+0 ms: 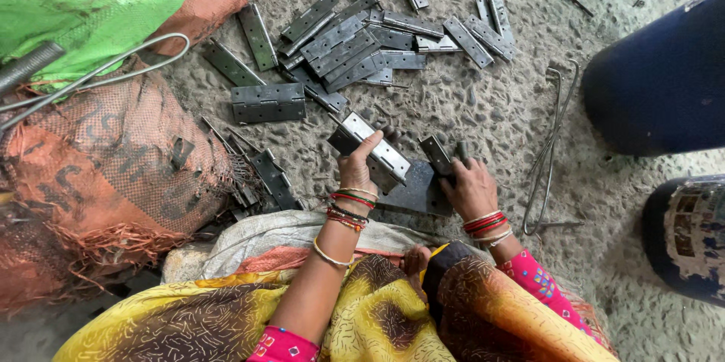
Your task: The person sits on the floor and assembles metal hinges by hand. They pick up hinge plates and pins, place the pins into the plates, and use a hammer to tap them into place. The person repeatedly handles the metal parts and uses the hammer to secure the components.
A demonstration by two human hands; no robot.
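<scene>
A: At our left hand (357, 168) we've got a folded steel hinge (371, 145), fingers clamped round it, thumb up along its bright face, held tilted just above the floor.

B: Right hand (470, 188)?

A: Closed on a smaller dark hinge (438, 155), pressing it down near the edge of a flat dark plate (411, 192) that lies between both hands. We can't tell if that hinge touches the plate.

B: Risk?

A: We'd judge pinching first. The leaves swing on a pin, so a slip in the left grip could shut them on a fingertip. Stamped edges look sharp and the hands are bare. Bangles (351, 207) on both wrists could snag a corner. A dropped hinge would land close to the knees.

B: Materials, quick.

A: Hinges are grey sheet steel, flat rectangles with knuckled spines and punched screw holes; the held one shinier, most others dull and oily. Beyond the hands, a loose hinge pile (355, 41) is spread overlapping on the rough, pebbly concrete floor (483, 98).

B: Further out?

A: Bent wire rod (551, 150) to the right, thin and looped. Two dark blue drums (664, 75), round, paint chipped on the nearer one. Left side, frayed orange woven sack (98, 173), coarse mesh, and a green sack (91, 0) above it. Yellow patterned cloth (362, 317) covers the lap.
</scene>
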